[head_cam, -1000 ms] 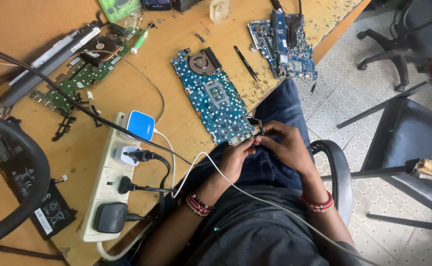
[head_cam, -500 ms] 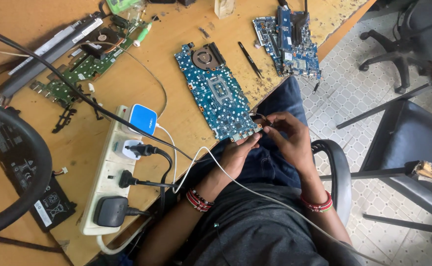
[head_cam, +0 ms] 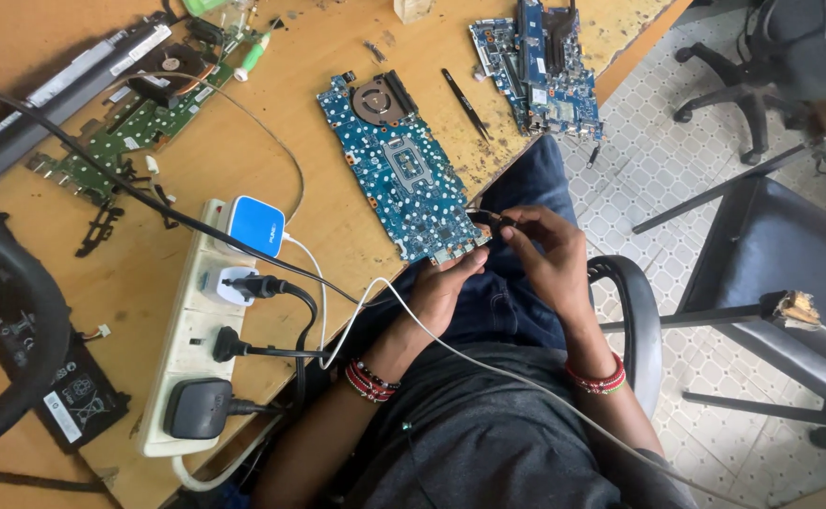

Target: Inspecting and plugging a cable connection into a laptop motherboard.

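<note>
Your left hand props the near edge of the blue circuit board at the desk edge; your right hand pinches a small black connector beside it. Tweezers lie at one o'clock, power strip at nine

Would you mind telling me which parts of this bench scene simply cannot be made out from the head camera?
- Head view: the small dark part pinched by the right hand is too small to identify.
- The left hand touches the blue circuit board; its fingertips hide the board's near edge.
- The second blue board is cut off by the top edge.
- The black curved object runs off the left edge.
</note>
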